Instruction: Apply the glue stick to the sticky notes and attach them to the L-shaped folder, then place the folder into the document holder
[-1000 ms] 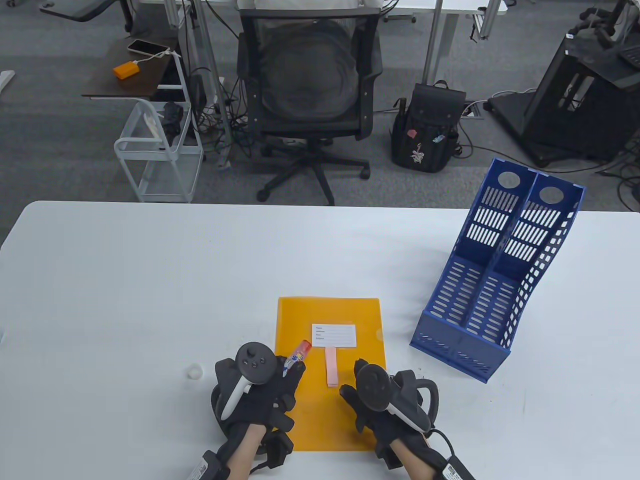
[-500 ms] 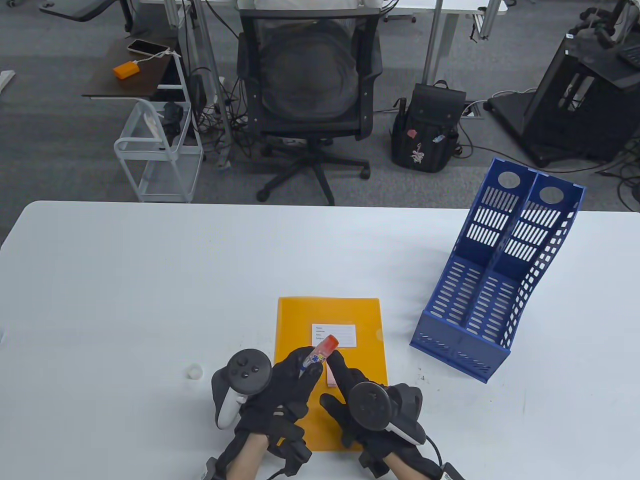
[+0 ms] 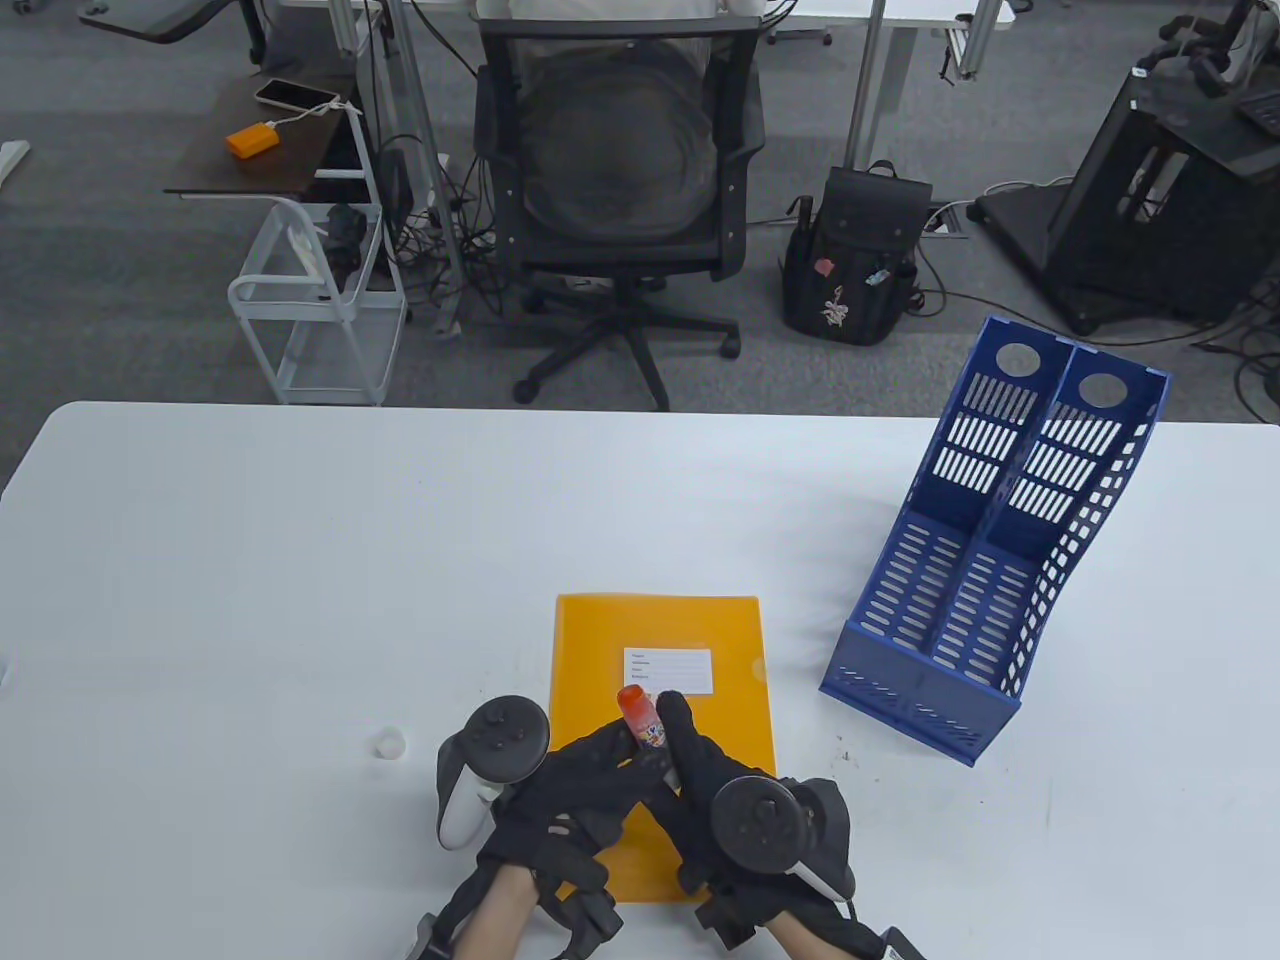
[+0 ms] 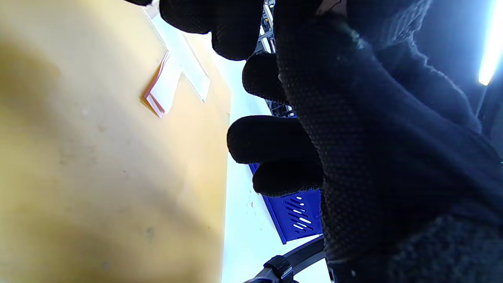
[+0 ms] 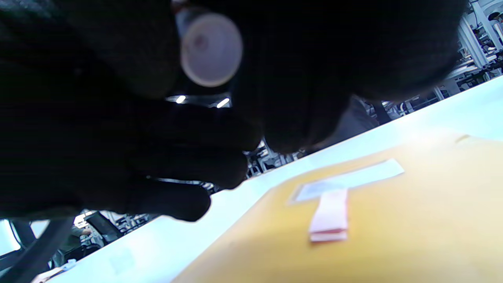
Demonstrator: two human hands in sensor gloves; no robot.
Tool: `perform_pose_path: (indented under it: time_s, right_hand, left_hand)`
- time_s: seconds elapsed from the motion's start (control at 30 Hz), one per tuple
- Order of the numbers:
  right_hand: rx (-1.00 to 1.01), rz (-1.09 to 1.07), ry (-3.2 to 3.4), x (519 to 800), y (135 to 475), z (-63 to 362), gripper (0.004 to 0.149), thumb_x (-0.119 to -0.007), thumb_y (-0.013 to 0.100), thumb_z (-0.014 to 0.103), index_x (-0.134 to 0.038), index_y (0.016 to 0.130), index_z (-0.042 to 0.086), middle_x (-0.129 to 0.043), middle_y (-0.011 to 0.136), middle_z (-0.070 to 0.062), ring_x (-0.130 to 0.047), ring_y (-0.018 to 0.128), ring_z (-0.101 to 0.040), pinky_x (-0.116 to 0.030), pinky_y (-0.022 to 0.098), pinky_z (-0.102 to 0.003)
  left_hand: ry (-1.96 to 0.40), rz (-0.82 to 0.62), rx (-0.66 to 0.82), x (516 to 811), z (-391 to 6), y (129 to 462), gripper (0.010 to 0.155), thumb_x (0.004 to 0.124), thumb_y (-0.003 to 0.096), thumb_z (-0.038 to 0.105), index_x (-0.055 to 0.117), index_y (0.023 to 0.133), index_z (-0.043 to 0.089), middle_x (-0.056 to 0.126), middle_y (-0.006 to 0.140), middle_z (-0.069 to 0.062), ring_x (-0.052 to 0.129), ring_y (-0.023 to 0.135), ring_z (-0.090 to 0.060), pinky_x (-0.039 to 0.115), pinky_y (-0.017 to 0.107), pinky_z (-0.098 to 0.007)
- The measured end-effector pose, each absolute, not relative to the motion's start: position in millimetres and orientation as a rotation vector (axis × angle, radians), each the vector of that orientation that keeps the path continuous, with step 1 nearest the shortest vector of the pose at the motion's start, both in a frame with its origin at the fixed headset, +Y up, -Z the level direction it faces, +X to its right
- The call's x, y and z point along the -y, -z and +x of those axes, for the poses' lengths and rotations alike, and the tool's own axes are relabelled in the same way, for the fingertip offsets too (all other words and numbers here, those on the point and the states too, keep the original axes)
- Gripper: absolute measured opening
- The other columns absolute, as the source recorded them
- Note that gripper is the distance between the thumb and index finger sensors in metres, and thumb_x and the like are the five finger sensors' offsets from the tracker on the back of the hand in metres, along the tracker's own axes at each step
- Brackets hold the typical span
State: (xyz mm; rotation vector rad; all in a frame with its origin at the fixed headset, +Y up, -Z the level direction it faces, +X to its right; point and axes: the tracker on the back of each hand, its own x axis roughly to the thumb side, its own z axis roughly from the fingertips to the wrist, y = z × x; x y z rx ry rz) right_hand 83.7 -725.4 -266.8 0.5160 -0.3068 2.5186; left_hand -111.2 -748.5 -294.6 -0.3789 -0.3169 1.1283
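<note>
The orange L-shaped folder (image 3: 720, 620) lies flat near the table's front edge, with a white label (image 3: 668, 670) on it. Both hands meet above its lower half. My left hand (image 3: 615, 750) and right hand (image 3: 675, 730) both grip the glue stick (image 3: 640, 715), whose red end points away from me. Its round white base (image 5: 210, 49) shows among the fingers in the right wrist view. The pink sticky notes (image 5: 330, 220) lie on the folder just below the label, also seen as sticky notes (image 4: 161, 92) in the left wrist view. In the table view the hands hide them.
A blue two-slot document holder (image 3: 1000, 560) stands tilted on the table to the right of the folder. A small white cap (image 3: 388, 743) lies on the table left of my left hand. An office chair (image 3: 620, 190) stands beyond the far edge.
My left hand carried the glue stick rightward over the folder. My right hand moved in from the right and took hold of the stick too, covering the sticky notes.
</note>
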Motion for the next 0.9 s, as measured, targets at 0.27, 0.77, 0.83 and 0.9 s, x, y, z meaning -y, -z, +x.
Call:
perform_pose_path:
  time_s: [0.27,0.77,0.83,0.9]
  right_hand:
    - [0.346,0.489,-2.43,717,267,92,0.082,-0.092,0.042,0.045,-0.054,0.107,0.011,-0.095,0.079,-0.011,-0.104,0.04,-0.029,-0.089,0.026,-0.044]
    - [0.268,0.565,-2.369,713,271,100,0.063,-0.072,0.047,0.045,-0.082,0.086,-0.003,-0.093,0.076,-0.024,-0.098,0.055,-0.036,-0.086,0.03,-0.046]
    - [0.393,0.545,-2.405,708,268,101,0.063,-0.082,0.041,0.047,-0.087,0.079,-0.002,-0.098,0.066,-0.021,-0.102,0.044,-0.03,-0.088,0.025,-0.043]
    - [0.436,0.508,-2.419,707,267,102,0.065,-0.091,0.036,0.049,-0.081,0.079,0.001,-0.094,0.066,-0.016,-0.101,0.044,-0.027,-0.088,0.026,-0.042]
  left_hand:
    - [-1.252,-0.244,0.324,741,-121,295,0.06,0.08,0.0467,0.057,0.071,0.097,0.027,0.083,0.09,-0.004,0.071,0.096,-0.035,0.049,0.072,-0.067]
    - [-1.37,-0.193,0.326,740,-128,293,0.061,0.084,0.0444,0.052,0.08,0.093,0.016,0.098,0.075,-0.005,0.087,0.086,-0.031,0.06,0.07,-0.064]
    - [-1.358,-0.179,0.339,739,-127,293,0.06,0.085,0.0438,0.053,0.081,0.093,0.017,0.099,0.075,-0.004,0.087,0.086,-0.03,0.061,0.07,-0.063]
    - [-1.336,-0.162,0.354,736,-126,291,0.061,0.085,0.0434,0.053,0.081,0.093,0.019,0.1,0.075,-0.003,0.087,0.086,-0.03,0.061,0.07,-0.063]
